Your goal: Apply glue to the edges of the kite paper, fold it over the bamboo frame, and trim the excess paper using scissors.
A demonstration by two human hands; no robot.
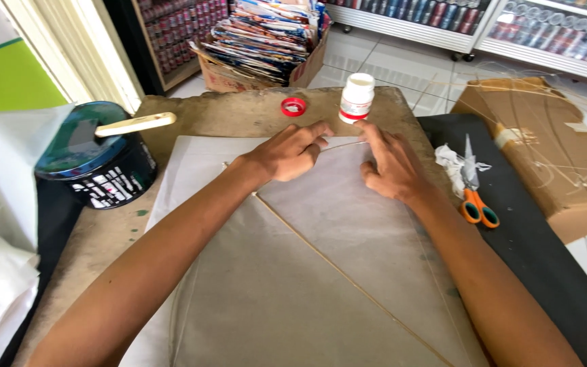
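Two hands on the job: your left hand (292, 151) and right hand (390, 163) both press flat on the far end of the paper (334, 224), fingertips meeting over a thin stick (345, 143) that runs crosswise there. Neither grip is clenched; fingers are spread and pushing down, grasping nothing.

Risks from here, as I judge them:
- Paper is thin and looks translucent. Uneven pressure from either hand likely wrinkles or tears it near the stick.
- The open bottle (357, 98) stands just beyond your right fingertips, cap (293, 107) off and lying apart to the left. A forward nudge could tip it onto the sheet.
- A second, long stick (348, 278) runs diagonally under your forearms. Leaning on it could snap it or shift it off line.
- Scissors (473, 187) lie open-bladed on the dark cloth (531, 251) just right of your wrist; a sideways slide of that arm meets them.

How the paper looks: pale grey-white, large, lying flat on the worn surface (239, 112), extending from your hands back to the near edge of view. A lighter sheet shows beneath its left edge. It appears smooth, no visible creases under the hands.

Off to the left: a dark tin (100, 170) with a pale-handled tool (135, 124) resting across its lid.
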